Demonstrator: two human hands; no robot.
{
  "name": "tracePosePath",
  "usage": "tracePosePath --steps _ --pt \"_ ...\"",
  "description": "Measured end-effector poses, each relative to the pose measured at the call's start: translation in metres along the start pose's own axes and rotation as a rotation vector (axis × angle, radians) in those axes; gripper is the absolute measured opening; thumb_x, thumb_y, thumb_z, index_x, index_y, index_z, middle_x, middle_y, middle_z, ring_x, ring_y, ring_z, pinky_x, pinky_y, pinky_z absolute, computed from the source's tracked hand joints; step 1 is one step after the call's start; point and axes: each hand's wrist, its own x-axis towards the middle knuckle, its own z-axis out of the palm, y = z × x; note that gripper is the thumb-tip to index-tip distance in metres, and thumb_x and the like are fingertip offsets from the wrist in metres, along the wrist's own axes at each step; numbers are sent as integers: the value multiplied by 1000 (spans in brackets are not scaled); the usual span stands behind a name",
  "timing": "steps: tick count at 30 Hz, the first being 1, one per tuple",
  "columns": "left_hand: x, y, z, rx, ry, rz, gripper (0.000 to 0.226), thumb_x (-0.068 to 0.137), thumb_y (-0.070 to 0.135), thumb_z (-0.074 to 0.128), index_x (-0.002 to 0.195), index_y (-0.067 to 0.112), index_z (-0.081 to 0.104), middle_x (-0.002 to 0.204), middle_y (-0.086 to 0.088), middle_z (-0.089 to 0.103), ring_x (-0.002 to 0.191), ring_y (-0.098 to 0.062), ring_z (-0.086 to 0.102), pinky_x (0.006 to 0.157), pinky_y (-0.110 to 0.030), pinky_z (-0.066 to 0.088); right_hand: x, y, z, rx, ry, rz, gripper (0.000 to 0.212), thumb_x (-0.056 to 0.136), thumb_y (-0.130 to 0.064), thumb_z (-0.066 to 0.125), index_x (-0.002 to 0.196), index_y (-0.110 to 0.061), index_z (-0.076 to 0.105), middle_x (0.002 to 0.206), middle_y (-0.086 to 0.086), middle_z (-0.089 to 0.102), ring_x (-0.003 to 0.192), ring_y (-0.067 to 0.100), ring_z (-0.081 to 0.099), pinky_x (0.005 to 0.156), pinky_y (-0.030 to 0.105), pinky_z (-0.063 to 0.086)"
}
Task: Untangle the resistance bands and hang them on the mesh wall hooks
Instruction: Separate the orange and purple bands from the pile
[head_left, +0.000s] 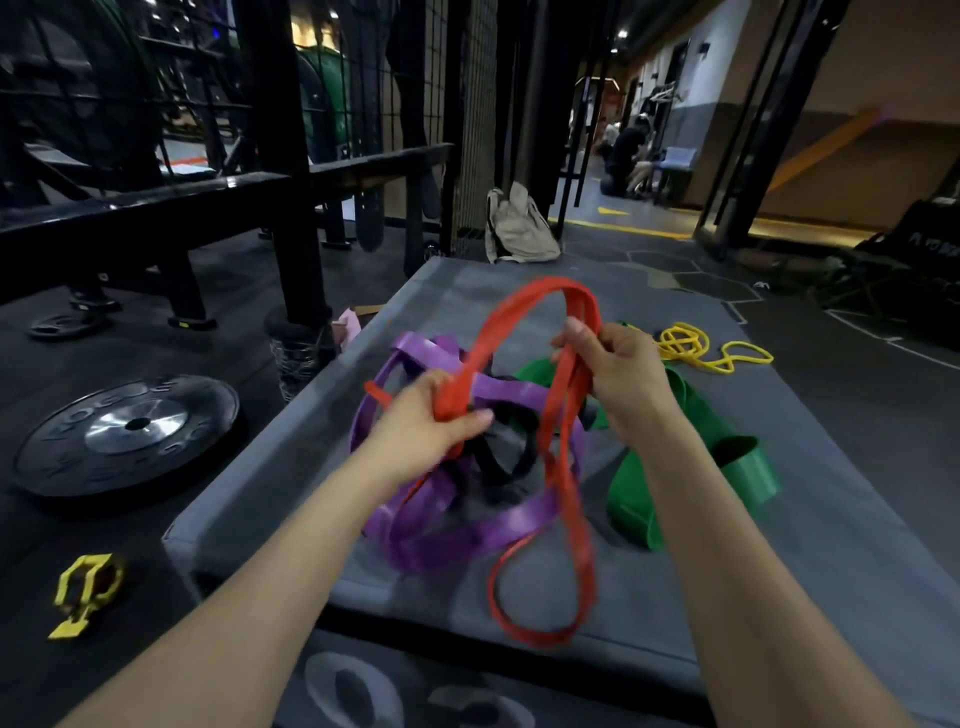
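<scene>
Both hands hold a red resistance band (563, 499) above a grey padded box (779, 571). My left hand (431, 421) grips one strand of it; my right hand (618, 374) pinches two strands higher up. The red band arches between the hands and a loop hangs down to the pad. Under it lie a purple band (457, 535) tangled with a black band (498, 462). A wide green band (675, 478) lies to the right, partly behind my right forearm. A thin yellow band (696, 345) rests apart at the far right. A black mesh wall (472, 119) stands beyond the box.
A black weight plate (124, 436) lies on the floor at left, with a yellow clip (85, 587) near it. A black steel rack (291, 171) rises at left. A beige bag (519, 226) leans by the mesh. A person crouches far back in the corridor.
</scene>
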Motion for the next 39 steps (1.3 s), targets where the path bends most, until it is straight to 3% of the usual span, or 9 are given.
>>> tracePosePath --steps 4,9,12,15,20,23,28,34,39 --pt "-10 15 26 -61 -156 124 19 77 0 70 90 11 63 80 -9 57 77 -16 51 75 -25 45 -9 0 19 40 -185 3 29 93 -13 52 65 -11 60 43 -7 59 38 1 53 42 14 46" --pt "-12 22 35 -246 -296 -9 17 86 4 60 101 8 65 88 1 66 81 -3 61 76 -9 48 -6 3 21 -162 -133 -77 26 91 -21 58 78 -2 69 57 1 63 49 9 54 49 20 44" --pt "-10 27 30 -328 -221 -21 11 86 2 57 88 9 65 72 7 70 68 1 64 69 -12 48 -4 7 18 -134 -149 -92 28 88 -31 61 77 -7 69 69 12 63 62 18 55 63 33 46" --pt "-5 33 8 -587 -18 -49 19 92 8 49 78 16 59 61 5 69 59 -3 66 60 -24 51 -4 16 11 -120 -249 -77 25 92 -28 55 81 -11 69 78 7 65 68 4 56 71 20 45" --pt "-3 24 -24 -646 176 -47 19 98 17 41 83 18 52 56 8 60 55 -5 61 50 -17 49 -13 42 5 -799 -487 -90 17 84 -14 65 97 -5 70 96 11 71 80 9 56 76 21 43" --pt "-2 16 -27 -630 230 -109 22 98 19 41 78 19 51 51 9 54 51 -5 55 53 -21 42 -22 50 13 -975 -665 -34 28 79 -16 71 106 -9 67 108 9 69 89 15 58 76 16 37" --pt "-4 8 -33 -619 280 -102 28 92 11 52 65 17 45 42 8 41 42 -8 41 57 -27 38 -32 59 19 -1249 -835 -58 56 71 -19 75 123 -18 53 124 9 54 115 26 51 93 31 43" --pt "-9 0 -43 -459 328 -98 22 93 10 51 72 17 48 42 8 51 40 -2 51 39 -16 42 -31 57 24 -1314 -716 -231 25 89 -26 54 111 -18 63 117 10 60 111 30 56 89 38 47" --pt "-8 -8 -50 -477 406 -135 20 92 2 50 76 14 52 44 7 59 42 1 57 40 -13 46 -24 46 27 -1022 -269 -347 22 92 -19 49 95 -9 68 101 15 67 96 34 62 82 40 50"
